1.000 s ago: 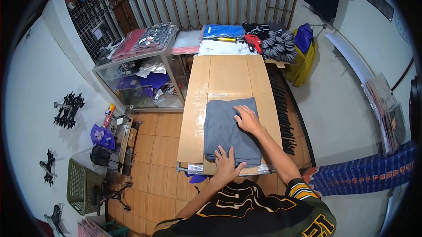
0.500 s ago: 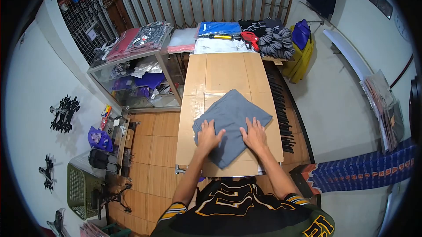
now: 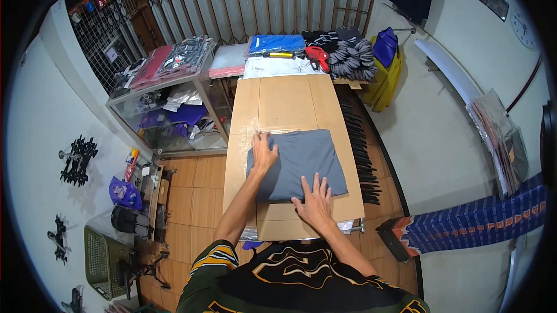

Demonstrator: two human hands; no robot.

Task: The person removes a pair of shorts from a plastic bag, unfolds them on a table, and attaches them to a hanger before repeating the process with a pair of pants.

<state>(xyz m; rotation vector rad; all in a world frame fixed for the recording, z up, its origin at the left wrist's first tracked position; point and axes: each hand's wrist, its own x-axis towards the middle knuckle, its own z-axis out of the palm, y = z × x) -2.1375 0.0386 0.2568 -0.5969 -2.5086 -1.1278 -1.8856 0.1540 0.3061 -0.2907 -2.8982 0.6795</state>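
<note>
Fingers of my right hand (image 3: 316,204) spread wide, tips resting on the near edge of the folded grey cloth (image 3: 301,165). Left hand (image 3: 264,155): fingers bent and slightly parted at the cloth's far left corner; from my feed I cannot tell whether they pinch it. Cloth lies on the cardboard (image 3: 285,101) covering the counter. Beyond the cardboard I log white packaging (image 3: 272,69), a red tool (image 3: 317,57) and grey striped bundles (image 3: 353,60). Glass cabinet (image 3: 174,118) to the left.

Grey cloth (image 3: 299,162), tan cardboard (image 3: 287,101), blue pkg (image 3: 277,43)
</note>
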